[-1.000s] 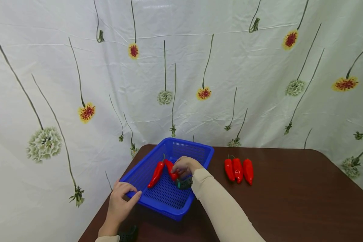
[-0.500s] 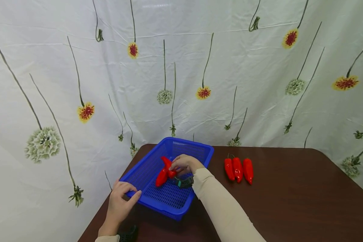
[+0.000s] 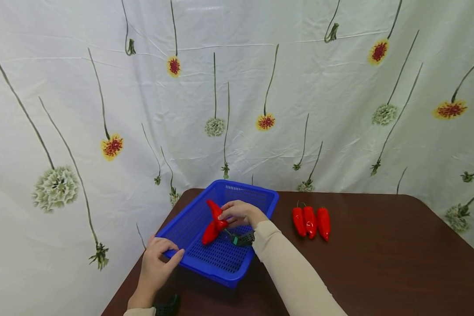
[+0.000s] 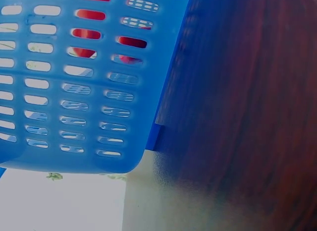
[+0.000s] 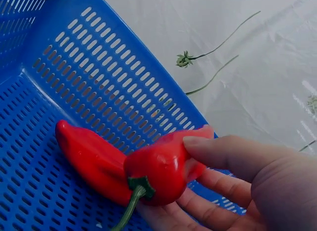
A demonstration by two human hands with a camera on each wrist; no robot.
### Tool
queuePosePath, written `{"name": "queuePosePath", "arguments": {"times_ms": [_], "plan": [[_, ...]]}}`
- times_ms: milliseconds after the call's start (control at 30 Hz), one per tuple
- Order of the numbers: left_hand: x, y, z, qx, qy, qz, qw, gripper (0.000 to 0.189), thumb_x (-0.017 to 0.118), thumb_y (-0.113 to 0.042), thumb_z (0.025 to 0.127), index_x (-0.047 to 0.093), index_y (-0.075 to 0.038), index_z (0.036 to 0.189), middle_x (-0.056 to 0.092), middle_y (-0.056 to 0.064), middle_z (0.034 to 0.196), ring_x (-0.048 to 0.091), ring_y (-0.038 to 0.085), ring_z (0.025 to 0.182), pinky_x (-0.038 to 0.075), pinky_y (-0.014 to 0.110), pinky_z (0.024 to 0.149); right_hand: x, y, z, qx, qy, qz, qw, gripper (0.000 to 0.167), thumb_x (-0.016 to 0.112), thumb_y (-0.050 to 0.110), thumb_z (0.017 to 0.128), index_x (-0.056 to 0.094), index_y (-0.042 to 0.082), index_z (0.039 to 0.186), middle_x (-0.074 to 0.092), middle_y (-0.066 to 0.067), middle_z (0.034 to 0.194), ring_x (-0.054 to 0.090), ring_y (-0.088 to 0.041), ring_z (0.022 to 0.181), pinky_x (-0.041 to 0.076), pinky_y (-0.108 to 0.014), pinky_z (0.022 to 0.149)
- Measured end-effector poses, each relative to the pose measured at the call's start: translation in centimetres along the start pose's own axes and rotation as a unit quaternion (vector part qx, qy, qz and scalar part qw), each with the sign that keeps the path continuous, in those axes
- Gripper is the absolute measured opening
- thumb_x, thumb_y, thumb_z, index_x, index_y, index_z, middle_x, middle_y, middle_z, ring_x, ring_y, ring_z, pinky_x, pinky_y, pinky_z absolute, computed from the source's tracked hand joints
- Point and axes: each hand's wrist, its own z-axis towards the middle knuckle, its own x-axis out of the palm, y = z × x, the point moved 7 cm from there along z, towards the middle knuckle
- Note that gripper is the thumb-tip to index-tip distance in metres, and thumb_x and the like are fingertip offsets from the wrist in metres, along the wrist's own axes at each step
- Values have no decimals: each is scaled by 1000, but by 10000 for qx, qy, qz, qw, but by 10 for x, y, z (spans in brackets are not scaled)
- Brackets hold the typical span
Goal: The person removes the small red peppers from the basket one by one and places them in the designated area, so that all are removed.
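My right hand (image 3: 238, 213) reaches into a blue perforated plastic basket (image 3: 221, 274). Between thumb and fingers it holds a glossy red chili pepper (image 3: 215, 210), whose green stem (image 5: 133, 203) points down toward the near side in the right wrist view. Below it a second red pepper (image 5: 86, 151) lies on the basket floor, partly covered by the held one. At the basket's near left corner, my left hand (image 3: 158, 261) grips the rim with its thumb over the top. In the left wrist view only the basket's side wall (image 4: 49, 72) shows, with red glimpsed through its slots.
Three more red peppers (image 3: 310, 222) lie side by side on the dark brown table (image 3: 379, 254), right of the basket. A white cloth (image 3: 237, 96) printed with flowers hangs behind the table and along its left side.
The right hand has shifted the gripped pepper slightly left and up, so it now overlaps the other pepper, whose stem end is covered. The left hand stays on the rim.
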Motion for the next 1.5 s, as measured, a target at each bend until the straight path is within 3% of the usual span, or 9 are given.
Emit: {"name": "queuePosePath", "arguments": {"times_ms": [300, 533, 833, 1167, 1367, 1500], "plan": [[1, 3, 0, -61, 140, 39, 9999, 30, 81, 6, 67, 62, -17, 71, 64, -3, 68, 49, 4, 84, 25, 73, 103, -2, 5, -2, -175, 47, 262, 9995, 49, 67, -1, 89, 53, 0, 136, 59, -20, 128, 67, -32, 107, 55, -46, 96], [1, 2, 0, -49, 87, -32, 9999, 32, 81, 6, 66, 63, -20, 71, 64, -6, 68, 50, 5, 84, 23, 82, 97, 1, 12, -5, -271, 155, 430, 9986, 50, 66, -2, 91, 51, 1, 138, 60, -21, 131, 67, -32, 110, 53, -47, 99], [1, 3, 0, -115, 98, -86, 9998, 32, 81, 6, 67, 63, -20, 72, 64, -6, 69, 50, 5, 84, 22, 82, 98, 10, 31, -12, -559, 268, 330, 9975, 54, 67, 1, 90, 49, 3, 141, 60, -20, 132, 66, -31, 108, 55, -48, 97], [1, 1, 1, -7, 87, -91, 9999, 31, 80, 6, 67, 64, -19, 72, 64, -5, 68, 50, 5, 83, 23, 81, 98, 16, 55, -33, -772, 404, 623, 9942, 51, 67, 2, 92, 52, 7, 140, 61, -19, 132, 68, -25, 97, 47, -54, 105], [3, 5, 1, -212, 254, -13, 9995, 28, 80, 5, 69, 63, -17, 72, 65, -2, 69, 48, 3, 85, 22, 75, 105, 13, 62, -47, -931, 425, 850, 9911, 53, 65, 3, 93, 49, 10, 143, 61, -19, 133, 68, -23, 94, 46, -55, 105], [4, 4, 1, -158, 222, -47, 9996, 29, 81, 6, 69, 64, -18, 72, 65, -2, 69, 49, 4, 85, 23, 76, 104, 11, 62, -56, -1012, 411, 933, 9896, 53, 64, 4, 94, 48, 10, 144, 62, -20, 133, 69, -22, 94, 49, -53, 103]]}}
